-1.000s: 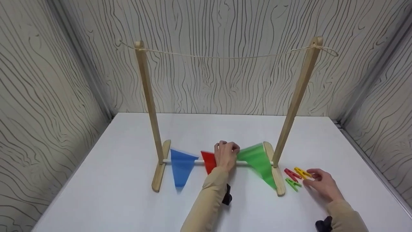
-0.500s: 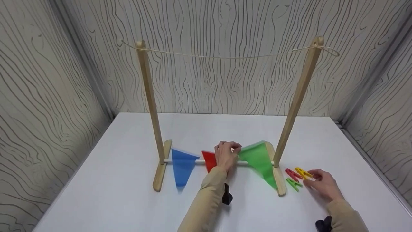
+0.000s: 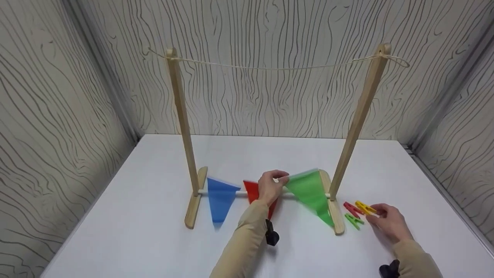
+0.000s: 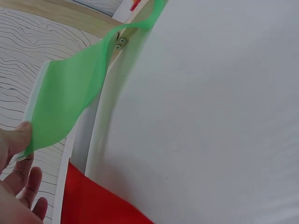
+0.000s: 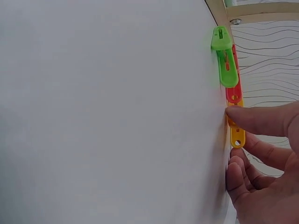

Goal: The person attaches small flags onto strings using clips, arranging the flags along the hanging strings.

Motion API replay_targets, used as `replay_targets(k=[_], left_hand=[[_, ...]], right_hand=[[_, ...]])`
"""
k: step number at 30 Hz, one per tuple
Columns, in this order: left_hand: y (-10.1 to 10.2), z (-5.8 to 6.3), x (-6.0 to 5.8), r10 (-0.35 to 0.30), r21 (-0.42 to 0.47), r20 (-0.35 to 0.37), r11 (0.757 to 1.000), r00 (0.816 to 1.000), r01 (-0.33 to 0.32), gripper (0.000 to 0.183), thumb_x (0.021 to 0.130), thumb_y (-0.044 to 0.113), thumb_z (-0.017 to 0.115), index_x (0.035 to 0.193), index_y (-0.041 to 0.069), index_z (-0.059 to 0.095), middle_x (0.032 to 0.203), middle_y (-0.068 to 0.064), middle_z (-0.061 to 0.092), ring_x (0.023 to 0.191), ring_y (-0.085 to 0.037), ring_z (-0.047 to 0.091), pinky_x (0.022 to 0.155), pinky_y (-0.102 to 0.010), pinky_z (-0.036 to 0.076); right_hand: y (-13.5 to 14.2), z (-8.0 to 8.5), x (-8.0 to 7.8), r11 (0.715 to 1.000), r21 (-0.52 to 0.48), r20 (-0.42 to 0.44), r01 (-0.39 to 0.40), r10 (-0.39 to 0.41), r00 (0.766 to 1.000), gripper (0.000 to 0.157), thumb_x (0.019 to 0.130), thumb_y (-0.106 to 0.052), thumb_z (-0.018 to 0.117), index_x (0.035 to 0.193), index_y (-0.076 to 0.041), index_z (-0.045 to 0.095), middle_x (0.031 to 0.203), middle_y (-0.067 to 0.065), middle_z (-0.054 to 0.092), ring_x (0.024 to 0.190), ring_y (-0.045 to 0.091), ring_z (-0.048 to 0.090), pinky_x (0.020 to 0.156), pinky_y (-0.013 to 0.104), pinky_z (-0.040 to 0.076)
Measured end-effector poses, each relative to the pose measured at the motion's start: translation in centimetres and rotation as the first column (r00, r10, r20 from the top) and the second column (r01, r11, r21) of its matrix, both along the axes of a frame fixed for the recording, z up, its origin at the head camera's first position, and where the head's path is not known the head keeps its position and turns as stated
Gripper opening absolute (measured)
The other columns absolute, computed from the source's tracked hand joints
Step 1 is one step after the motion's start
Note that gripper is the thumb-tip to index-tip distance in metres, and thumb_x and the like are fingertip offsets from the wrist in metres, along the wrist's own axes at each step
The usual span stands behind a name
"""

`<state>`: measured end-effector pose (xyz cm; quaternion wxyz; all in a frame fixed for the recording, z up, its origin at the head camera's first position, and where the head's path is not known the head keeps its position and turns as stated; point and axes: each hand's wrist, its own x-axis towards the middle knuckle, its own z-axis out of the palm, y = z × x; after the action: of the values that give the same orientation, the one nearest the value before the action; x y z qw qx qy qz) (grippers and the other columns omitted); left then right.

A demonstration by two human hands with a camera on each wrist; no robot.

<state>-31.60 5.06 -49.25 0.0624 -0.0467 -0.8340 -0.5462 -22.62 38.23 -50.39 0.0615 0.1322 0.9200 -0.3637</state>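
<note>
My left hand (image 3: 271,186) pinches a corner of the green pennant (image 3: 310,189). In the left wrist view the pennant (image 4: 70,88) has its white-edged side raised, and its tip trails back near the wooden foot. Partly hidden under that forearm lies a red pennant (image 3: 251,190), with a blue pennant (image 3: 222,199) farther left. At the right, my right hand (image 3: 389,222) holds the yellow clothespin (image 3: 364,207) between thumb and index finger; the right wrist view shows the thumb across this clothespin (image 5: 237,136). Close beside it lie a red clothespin (image 3: 351,208) and a green clothespin (image 3: 353,221).
Two wooden posts, left (image 3: 182,123) and right (image 3: 359,123), stand on flat feet joined by a white rod (image 3: 241,192). A thin cord (image 3: 270,68) sags between their tops. The white table (image 3: 127,216) meets patterned walls at the back and sides.
My left hand has raised the green pennant's held edge slightly, and more of the red pennant shows under the wrist. The right hand stays at the yellow clothespin. The view has shifted a little.
</note>
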Motion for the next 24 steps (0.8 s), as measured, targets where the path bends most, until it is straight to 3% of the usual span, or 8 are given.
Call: replay_targets(k=[9,16,18,20,24], left_hand=[[-0.1,0.6,0.5,-0.049,0.164,0.029,0.985,0.998,0.044,0.014,0.089,0.012,0.072,0.101,0.009,0.079,0.095,-0.001,0.074,0.088,-0.007,0.055,0.086,-0.025,0.045],[-0.5,1.0,1.3,-0.067,0.225,0.038,0.973,0.997,0.057,0.013,0.089,0.012,0.075,0.101,0.009,0.079,0.093,-0.002,0.075,0.081,-0.007,0.054,0.075,-0.021,0.045],[-0.6,1.2,1.5,-0.061,0.231,0.032,0.971,0.998,0.052,0.013,0.089,0.013,0.076,0.101,0.009,0.079,0.091,-0.003,0.074,0.078,-0.006,0.052,0.073,-0.020,0.043],[-0.7,1.3,1.6,-0.058,0.234,0.022,0.971,0.998,0.052,0.013,0.088,0.014,0.077,0.100,0.009,0.079,0.089,-0.003,0.074,0.076,-0.006,0.052,0.071,-0.019,0.044],[-0.9,1.7,2.0,-0.067,0.265,0.033,0.963,0.997,0.056,0.014,0.088,0.017,0.077,0.099,0.010,0.079,0.090,-0.002,0.075,0.077,-0.005,0.056,0.071,-0.018,0.047]], right_hand=[[-0.2,0.4,0.3,0.999,-0.032,-0.033,0.020,-0.021,0.999,0.054,0.100,-0.016,0.060,0.140,0.015,0.041,0.132,0.038,0.048,0.114,0.046,0.050,0.099,0.053,0.048],[-0.5,0.4,0.5,0.998,-0.050,-0.058,0.036,-0.039,0.998,0.055,0.102,-0.018,0.059,0.142,0.013,0.039,0.138,0.038,0.045,0.121,0.049,0.050,0.107,0.059,0.045],[-0.6,0.4,0.5,0.998,-0.054,-0.076,0.038,-0.042,0.996,0.055,0.102,-0.020,0.059,0.142,0.012,0.040,0.137,0.038,0.046,0.120,0.048,0.051,0.101,0.049,0.052],[-0.6,0.3,0.6,0.997,-0.066,-0.094,0.042,-0.048,0.994,0.055,0.102,-0.022,0.059,0.142,0.011,0.041,0.137,0.037,0.047,0.119,0.046,0.052,0.091,0.033,0.055],[-1.0,0.1,0.6,0.991,-0.114,-0.122,0.066,-0.080,0.989,0.056,0.103,-0.028,0.057,0.143,0.008,0.042,0.139,0.033,0.047,0.114,0.037,0.056,0.072,0.009,0.048]])
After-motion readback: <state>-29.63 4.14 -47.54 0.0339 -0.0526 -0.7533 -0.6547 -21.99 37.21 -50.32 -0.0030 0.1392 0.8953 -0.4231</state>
